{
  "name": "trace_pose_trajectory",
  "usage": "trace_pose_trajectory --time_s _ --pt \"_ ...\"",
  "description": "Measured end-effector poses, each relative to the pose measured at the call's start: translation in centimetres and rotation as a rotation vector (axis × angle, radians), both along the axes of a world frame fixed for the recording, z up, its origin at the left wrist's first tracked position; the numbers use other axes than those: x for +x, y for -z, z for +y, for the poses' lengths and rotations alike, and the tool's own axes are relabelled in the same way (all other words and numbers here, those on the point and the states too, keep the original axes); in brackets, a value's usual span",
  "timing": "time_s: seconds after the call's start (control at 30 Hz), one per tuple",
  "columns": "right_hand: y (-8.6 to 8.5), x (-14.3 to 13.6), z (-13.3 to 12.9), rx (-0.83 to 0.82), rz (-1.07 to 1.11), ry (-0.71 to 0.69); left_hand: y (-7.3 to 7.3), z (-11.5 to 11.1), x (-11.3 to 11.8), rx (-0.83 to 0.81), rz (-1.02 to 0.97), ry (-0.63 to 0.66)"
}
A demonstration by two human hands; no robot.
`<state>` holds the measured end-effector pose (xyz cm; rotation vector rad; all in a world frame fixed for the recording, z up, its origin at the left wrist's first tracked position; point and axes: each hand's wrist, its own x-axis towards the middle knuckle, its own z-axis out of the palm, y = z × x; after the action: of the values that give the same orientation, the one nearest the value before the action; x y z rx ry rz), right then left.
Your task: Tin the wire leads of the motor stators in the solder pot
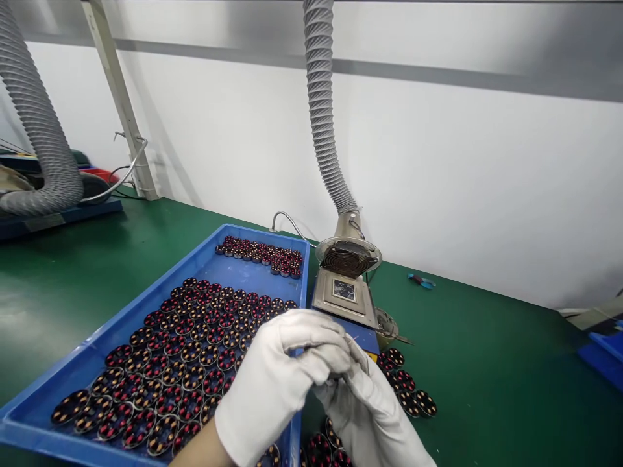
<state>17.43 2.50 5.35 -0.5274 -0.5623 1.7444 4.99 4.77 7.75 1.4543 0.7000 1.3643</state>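
My left hand, in a white glove, is closed with its fingers curled above the tray's right edge. Against it, also gloved in white, my right hand is closed, and the fingertips of both meet. A small dark bit shows between them, but the fingers hide what it is. Just behind the hands stands a solder pot with a square, shiny opening. Round wound cores with dark centres and red or copper-coloured windings lie on the bench to the right of my right hand; more lie below the hands.
A blue tray holds many such cores in rows, with a smaller group at its far end. A ribbed exhaust hose ends in a round hood over the pot. Blue-handled pliers lie on the green bench.
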Motion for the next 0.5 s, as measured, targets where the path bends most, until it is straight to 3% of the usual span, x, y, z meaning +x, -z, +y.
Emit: trace_pose_trajectory --time_s 0.2,0.4,0.5 --pt "-0.1 0.9 -0.1 0.047 0.115 -0.126 0.5 0.1 -0.5 -0.113 -0.196 -0.177" --pt "0.2 1.0 0.5 -0.012 0.132 -0.053 0.8 -0.4 -0.2 0.161 0.355 -0.079" --pt "0.3 1.0 0.5 -0.028 0.177 -0.065 0.7 -0.4 0.3 0.291 0.383 -0.133"
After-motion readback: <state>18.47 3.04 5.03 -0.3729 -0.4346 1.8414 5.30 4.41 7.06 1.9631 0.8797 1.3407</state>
